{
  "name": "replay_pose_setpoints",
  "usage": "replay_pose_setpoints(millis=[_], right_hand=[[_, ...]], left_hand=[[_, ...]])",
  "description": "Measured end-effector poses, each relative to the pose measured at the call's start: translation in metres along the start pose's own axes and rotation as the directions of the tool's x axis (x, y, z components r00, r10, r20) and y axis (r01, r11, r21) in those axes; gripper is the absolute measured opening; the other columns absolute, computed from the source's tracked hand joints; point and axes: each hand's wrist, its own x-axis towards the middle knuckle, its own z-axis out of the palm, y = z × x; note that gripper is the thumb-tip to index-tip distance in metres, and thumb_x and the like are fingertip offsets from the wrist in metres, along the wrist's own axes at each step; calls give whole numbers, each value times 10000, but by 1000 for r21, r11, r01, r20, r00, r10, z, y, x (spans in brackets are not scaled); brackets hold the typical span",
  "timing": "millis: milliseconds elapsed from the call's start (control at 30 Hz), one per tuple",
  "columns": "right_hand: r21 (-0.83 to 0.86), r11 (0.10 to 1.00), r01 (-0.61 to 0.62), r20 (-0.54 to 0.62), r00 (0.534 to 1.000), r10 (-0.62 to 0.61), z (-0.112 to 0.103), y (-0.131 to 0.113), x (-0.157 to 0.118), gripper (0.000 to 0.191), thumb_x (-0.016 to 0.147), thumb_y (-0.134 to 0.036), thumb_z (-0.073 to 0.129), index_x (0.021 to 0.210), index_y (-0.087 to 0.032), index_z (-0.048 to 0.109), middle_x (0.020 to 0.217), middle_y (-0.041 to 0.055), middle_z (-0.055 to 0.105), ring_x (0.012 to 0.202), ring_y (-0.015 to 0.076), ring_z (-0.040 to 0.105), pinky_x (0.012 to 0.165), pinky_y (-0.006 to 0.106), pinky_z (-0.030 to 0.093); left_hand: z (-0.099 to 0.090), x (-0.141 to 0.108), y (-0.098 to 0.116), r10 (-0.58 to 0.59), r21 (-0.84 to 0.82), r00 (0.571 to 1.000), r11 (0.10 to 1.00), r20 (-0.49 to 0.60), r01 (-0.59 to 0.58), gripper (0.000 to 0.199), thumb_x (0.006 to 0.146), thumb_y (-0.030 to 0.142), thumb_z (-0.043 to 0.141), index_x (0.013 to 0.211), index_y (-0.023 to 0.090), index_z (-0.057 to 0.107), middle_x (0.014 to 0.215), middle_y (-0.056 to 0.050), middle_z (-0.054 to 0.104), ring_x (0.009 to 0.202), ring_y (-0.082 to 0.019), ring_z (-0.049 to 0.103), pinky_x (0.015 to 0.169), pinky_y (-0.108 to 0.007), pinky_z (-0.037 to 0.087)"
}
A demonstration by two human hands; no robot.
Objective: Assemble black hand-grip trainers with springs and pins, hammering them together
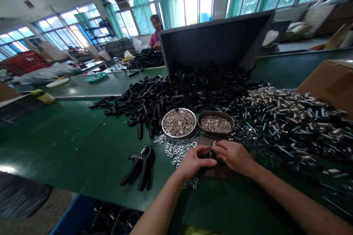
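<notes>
My left hand (195, 161) and my right hand (235, 156) meet over a brown block (203, 141) on the bench. Between their fingertips is a small black part (212, 154), mostly covered by the fingers; its kind cannot be made out. A bit of shiny metal shows just above it. Loose metal nuts (176, 150) are scattered beside my left hand. Behind the hands stand a round dish (162, 126) of small metal pins and an oval tin (202, 133) of tiny metal pieces. To the left lie black spring clamps (145, 167), handles toward me.
A heap of black clamp parts (149, 95) spills from a tipped grey bin (215, 36). Metal sleeves and black pieces (298, 117) are piled at right, near a cardboard box (328, 80). A blue crate (68, 214) is below the front edge. Another person (154, 38) sits beyond.
</notes>
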Motion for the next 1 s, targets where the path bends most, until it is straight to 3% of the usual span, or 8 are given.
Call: replay_pose_setpoints(millis=[100, 233, 367, 500, 700, 800, 867, 1000], right_hand=[[-287, 936, 201, 20, 979, -204, 10, 8, -6, 221, 827, -141, 501, 989, -184, 645, 737, 60, 620, 659, 181, 539, 585, 307, 360], [-375, 891, 257, 4, 961, -275, 18, 11, -11, 189, 865, -127, 473, 925, -160, 649, 674, 37, 618, 625, 161, 536, 579, 297, 340], [-330, 928, 172, -15, 982, -188, 10, 5, -21, 196, 905, -191, 462, 1006, -159, 626, 698, 29, 636, 674, 162, 566, 602, 281, 368], [-277, 953, -119, -2, 992, 123, -7, 1, -63, 300, 910, -318, 458, 1148, -168, 562, 877, 66, 658, 798, 189, 592, 677, 292, 440], [-248, 731, -636, -27, 759, 650, -18, 10, -168, 483, 840, -576, 389, 927, -145, 590, 877, 133, 645, 824, 278, 615, 719, 398, 489], [-139, 576, -805, 34, 578, 815, -27, 3, -170, 415, 829, -543, 383, 869, -173, 567, 822, 121, 668, 740, 277, 647, 616, 378, 499], [-15, 534, -846, 104, 529, 842, -39, -11, -146, 387, 847, -507, 373, 953, -189, 565, 830, 96, 692, 695, 251, 664, 577, 347, 507], [245, 673, -698, 79, 706, 703, -51, -43, -84, 422, 935, -389, 252, 1245, -214, 479, 1036, 72, 697, 888, 191, 676, 731, 295, 537]], left_hand=[[5, 2, -5, 136, 353, 991, 927, -5, -125, 634, 583, 387, 791, 1157, 196, 602, 1130, -86, 641, 1042, -264, 569, 926, -395, 425], [15, -5, -14, 282, 749, 958, 626, 45, -219, 648, 602, 435, 770, 1178, 211, 575, 1073, -77, 645, 1000, -281, 555, 888, -431, 432], [22, -12, -25, 348, 877, 932, 412, 99, -247, 672, 643, 371, 747, 1244, 212, 492, 1086, -76, 619, 1004, -283, 521, 879, -454, 423], [25, -15, -32, 365, 874, 931, 448, 12, -187, 666, 622, 383, 771, 1202, 212, 491, 1091, -68, 610, 1008, -265, 525, 894, -438, 411], [26, -11, -30, 330, 889, 939, 453, -100, -65, 587, 551, 447, 802, 1033, 206, 571, 1033, -65, 584, 977, -264, 512, 850, -408, 422], [26, -8, -28, 315, 899, 946, 433, -78, -70, 565, 548, 455, 798, 1001, 198, 579, 1010, -61, 583, 960, -260, 516, 839, -403, 421], [25, -8, -27, 316, 902, 947, 425, -66, -79, 557, 550, 456, 795, 992, 194, 581, 1005, -62, 582, 956, -258, 519, 834, -400, 421], [25, -8, -27, 331, 902, 941, 423, -64, -87, 562, 542, 458, 797, 992, 198, 584, 1012, -62, 579, 963, -259, 520, 836, -395, 421]])
